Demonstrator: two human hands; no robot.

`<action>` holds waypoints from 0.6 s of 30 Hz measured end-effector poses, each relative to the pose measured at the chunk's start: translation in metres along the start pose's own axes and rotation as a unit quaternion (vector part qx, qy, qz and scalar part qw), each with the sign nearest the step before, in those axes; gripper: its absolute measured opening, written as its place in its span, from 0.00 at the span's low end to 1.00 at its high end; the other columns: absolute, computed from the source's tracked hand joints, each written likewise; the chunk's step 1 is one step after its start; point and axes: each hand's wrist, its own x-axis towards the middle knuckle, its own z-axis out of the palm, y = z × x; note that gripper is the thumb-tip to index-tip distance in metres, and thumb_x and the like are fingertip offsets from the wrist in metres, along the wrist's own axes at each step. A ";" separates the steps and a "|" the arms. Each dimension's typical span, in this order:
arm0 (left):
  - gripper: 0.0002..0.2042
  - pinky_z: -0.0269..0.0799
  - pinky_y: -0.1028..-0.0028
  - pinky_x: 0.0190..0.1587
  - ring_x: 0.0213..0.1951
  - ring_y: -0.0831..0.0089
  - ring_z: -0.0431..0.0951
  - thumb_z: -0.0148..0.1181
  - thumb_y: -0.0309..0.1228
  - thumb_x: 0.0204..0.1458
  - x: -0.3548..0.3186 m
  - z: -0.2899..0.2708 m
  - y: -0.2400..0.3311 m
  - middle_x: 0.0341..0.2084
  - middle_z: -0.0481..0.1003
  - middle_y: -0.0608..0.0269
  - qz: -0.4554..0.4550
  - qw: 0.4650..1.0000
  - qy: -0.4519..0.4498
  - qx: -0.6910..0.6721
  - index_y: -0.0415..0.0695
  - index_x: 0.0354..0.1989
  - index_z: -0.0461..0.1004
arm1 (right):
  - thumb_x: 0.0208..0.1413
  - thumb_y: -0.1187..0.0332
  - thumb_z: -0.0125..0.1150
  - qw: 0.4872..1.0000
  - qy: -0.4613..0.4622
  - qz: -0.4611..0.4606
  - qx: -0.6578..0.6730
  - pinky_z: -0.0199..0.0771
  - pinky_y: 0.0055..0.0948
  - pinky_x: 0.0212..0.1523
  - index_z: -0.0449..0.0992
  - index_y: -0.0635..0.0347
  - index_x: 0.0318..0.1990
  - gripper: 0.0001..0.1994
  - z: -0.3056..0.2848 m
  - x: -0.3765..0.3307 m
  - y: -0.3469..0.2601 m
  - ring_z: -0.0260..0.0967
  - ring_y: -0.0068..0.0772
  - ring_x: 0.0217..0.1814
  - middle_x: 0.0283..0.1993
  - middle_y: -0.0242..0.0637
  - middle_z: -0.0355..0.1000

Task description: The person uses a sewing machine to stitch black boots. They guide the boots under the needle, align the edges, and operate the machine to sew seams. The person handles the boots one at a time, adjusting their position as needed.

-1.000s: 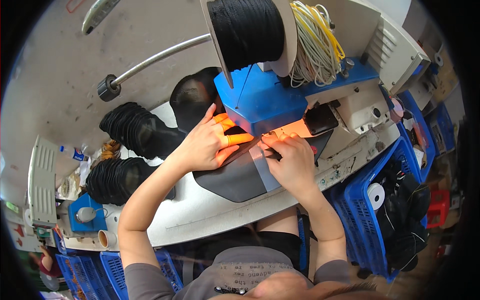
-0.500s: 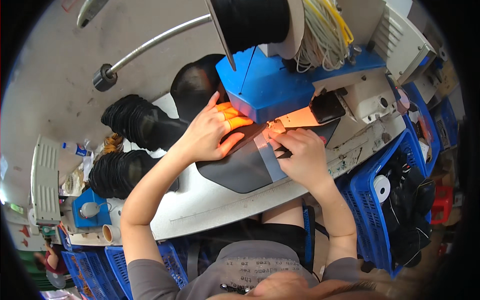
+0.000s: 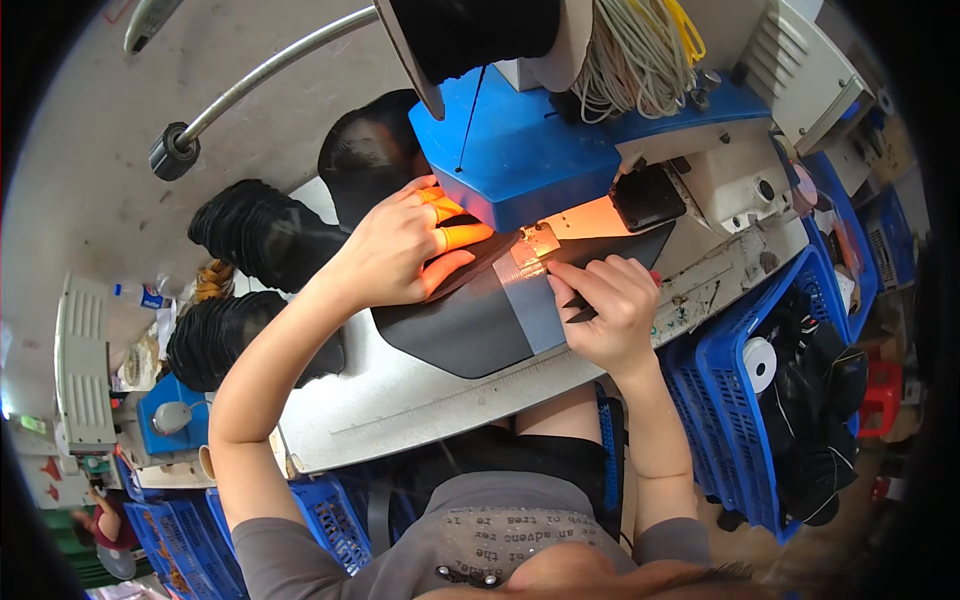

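Note:
A flat black sheet piece (image 3: 440,335) with a grey-blue band (image 3: 533,312) across it lies under the blue sewing machine head (image 3: 520,150). My left hand (image 3: 395,245) rests on a darker piece (image 3: 480,275) upon that sheet, left of the lit needle area (image 3: 537,243). Its fingers are stretched out and look orange in the lamplight. My right hand (image 3: 610,305) is closed in a pinch just right of the band, near the needle area. A small black pointed tool (image 3: 580,309) sticks out of its grip; its exact kind is unclear.
Stacks of black cut pieces (image 3: 265,235) lie on the left of the pale table (image 3: 400,410). A black thread spool (image 3: 475,35) hangs above the machine. Blue baskets (image 3: 715,400) holding black material stand at the right. A bent metal rod (image 3: 265,75) reaches over the far left.
The view has shifted slightly. My right hand has drawn a little to the right, away from the needle area, and the pointed tool shows more. My left hand keeps its place on the piece.

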 end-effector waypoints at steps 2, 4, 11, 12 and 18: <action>0.14 0.62 0.59 0.63 0.44 0.59 0.77 0.64 0.34 0.51 0.000 -0.003 0.001 0.36 0.79 0.56 -0.002 1.000 -0.007 0.015 0.46 0.45 0.81 | 0.38 0.76 0.70 1.000 0.006 -0.006 0.001 0.53 0.33 0.22 0.82 0.57 0.30 0.08 0.001 0.000 0.001 0.58 0.34 0.18 0.17 0.30 0.63; 0.14 0.64 0.60 0.61 0.44 0.58 0.77 0.64 0.35 0.51 -0.001 -0.003 0.001 0.35 0.79 0.56 0.001 1.000 -0.004 0.025 0.47 0.46 0.81 | 0.38 0.75 0.69 1.000 0.004 -0.008 -0.005 0.54 0.33 0.22 0.82 0.57 0.30 0.08 0.001 -0.001 0.001 0.58 0.33 0.19 0.17 0.29 0.64; 0.14 0.66 0.62 0.56 0.43 0.57 0.77 0.64 0.35 0.49 -0.002 0.001 0.000 0.33 0.79 0.56 -0.004 0.999 -0.001 0.032 0.47 0.45 0.81 | 0.37 0.74 0.67 1.000 -0.002 -0.004 -0.015 0.56 0.32 0.23 0.82 0.57 0.30 0.08 0.001 -0.003 0.001 0.60 0.32 0.20 0.18 0.27 0.65; 0.14 0.66 0.62 0.56 0.43 0.57 0.77 0.64 0.34 0.49 -0.002 0.001 0.001 0.33 0.79 0.56 -0.005 0.999 0.001 0.034 0.47 0.44 0.81 | 0.37 0.74 0.67 1.000 -0.002 -0.004 -0.013 0.56 0.32 0.23 0.82 0.56 0.30 0.08 0.001 -0.003 0.001 0.60 0.32 0.20 0.18 0.27 0.65; 0.12 0.66 0.62 0.55 0.42 0.57 0.77 0.63 0.33 0.50 0.001 -0.001 0.007 0.33 0.79 0.55 -0.032 0.999 -0.012 0.022 0.46 0.42 0.82 | 0.36 0.74 0.67 1.000 0.006 0.001 -0.019 0.56 0.32 0.23 0.82 0.56 0.30 0.09 0.002 -0.004 0.002 0.60 0.32 0.20 0.18 0.27 0.64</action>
